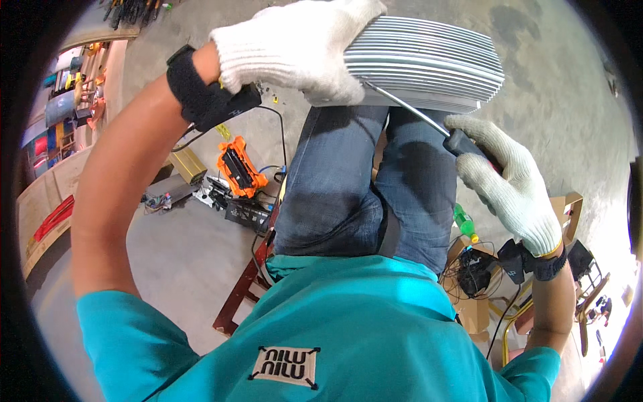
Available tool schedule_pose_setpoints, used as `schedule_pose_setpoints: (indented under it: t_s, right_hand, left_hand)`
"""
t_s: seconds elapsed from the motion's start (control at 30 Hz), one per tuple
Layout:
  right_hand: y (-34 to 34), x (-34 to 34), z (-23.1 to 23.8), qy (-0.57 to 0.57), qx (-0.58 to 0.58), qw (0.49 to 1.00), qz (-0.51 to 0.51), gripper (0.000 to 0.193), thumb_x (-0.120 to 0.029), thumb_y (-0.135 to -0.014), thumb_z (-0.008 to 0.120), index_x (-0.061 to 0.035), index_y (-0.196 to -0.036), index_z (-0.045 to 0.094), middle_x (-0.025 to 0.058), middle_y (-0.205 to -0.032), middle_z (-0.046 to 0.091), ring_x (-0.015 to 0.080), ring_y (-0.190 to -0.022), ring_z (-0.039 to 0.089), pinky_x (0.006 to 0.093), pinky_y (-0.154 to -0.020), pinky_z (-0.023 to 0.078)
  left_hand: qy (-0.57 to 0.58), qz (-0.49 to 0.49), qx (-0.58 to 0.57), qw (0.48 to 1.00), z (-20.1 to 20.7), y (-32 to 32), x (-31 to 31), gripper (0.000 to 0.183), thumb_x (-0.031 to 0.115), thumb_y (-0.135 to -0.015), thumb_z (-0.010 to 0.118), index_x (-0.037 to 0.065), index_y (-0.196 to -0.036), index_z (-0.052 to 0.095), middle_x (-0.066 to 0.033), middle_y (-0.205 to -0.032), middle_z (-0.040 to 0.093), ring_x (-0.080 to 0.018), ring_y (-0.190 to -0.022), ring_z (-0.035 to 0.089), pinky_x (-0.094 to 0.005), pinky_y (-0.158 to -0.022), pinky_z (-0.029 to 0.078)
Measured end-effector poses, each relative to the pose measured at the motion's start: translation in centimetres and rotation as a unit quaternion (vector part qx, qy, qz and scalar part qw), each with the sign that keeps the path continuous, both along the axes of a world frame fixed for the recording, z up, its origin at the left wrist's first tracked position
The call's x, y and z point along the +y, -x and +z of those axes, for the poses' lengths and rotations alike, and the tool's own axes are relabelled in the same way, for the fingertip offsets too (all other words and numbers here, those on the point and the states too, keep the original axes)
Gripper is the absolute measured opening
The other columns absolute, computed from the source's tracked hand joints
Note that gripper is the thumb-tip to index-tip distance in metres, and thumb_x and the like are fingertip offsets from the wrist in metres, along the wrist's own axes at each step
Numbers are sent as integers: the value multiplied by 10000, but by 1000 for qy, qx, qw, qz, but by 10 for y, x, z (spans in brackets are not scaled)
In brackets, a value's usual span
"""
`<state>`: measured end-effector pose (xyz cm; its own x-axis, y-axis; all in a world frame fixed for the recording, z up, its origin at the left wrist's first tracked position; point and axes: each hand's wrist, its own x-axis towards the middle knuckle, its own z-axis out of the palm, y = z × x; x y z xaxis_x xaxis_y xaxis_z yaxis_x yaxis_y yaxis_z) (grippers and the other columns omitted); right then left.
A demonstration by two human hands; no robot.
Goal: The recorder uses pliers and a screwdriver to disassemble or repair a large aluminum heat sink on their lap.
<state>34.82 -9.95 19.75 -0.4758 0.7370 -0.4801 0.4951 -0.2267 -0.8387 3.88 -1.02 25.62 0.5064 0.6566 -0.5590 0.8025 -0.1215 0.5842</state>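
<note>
A silver finned metal heat sink rests across my knees at the top of the head view. My left hand, in a white knit glove, grips its left end, with the thumb along the near side. In my right hand, also gloved, is a screwdriver with a dark handle, held between thumb and fingers. Its long shaft points up and left. The tip reaches the heat sink's near left side, close to my left thumb; what it touches there is too small to make out.
On the floor to the left lie an orange-framed black device, a gold box and loose electronic parts. To the right are a green bottle, tangled black cable and cardboard. Wrist-strap cables hang beside both my arms.
</note>
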Motion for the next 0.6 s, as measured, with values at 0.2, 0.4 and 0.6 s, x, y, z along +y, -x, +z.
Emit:
schedule_pose_setpoints:
  t_s: [0.2,0.4,0.6]
  right_hand:
    - [-1,-2,14,-50,-67,996,6,493,-168,-986,710,-43,-1459,647,73,-1146,716,114,-898,649,274,-824,524]
    - [9,-12,19,-302,-139,941,65,504,-123,-939,741,-84,-1435,664,185,-1131,732,324,-978,756,392,-885,585]
    - [20,-22,27,-374,-223,893,115,507,-54,-961,729,-115,-1460,665,159,-1020,694,356,-901,729,412,-802,580]
  left_hand:
    - [-128,-34,54,990,-5,0,-27,1022,359,-760,878,-36,-1569,393,-275,-1309,697,-386,-1187,708,-433,-992,575]
    - [33,14,29,999,8,7,-1,1045,359,-748,884,-13,-1589,389,-258,-1296,726,-350,-1175,727,-395,-984,578]
    - [-41,0,55,998,-37,16,6,1074,424,-752,873,-18,-1597,379,-268,-1336,708,-362,-1206,713,-396,-1028,564]
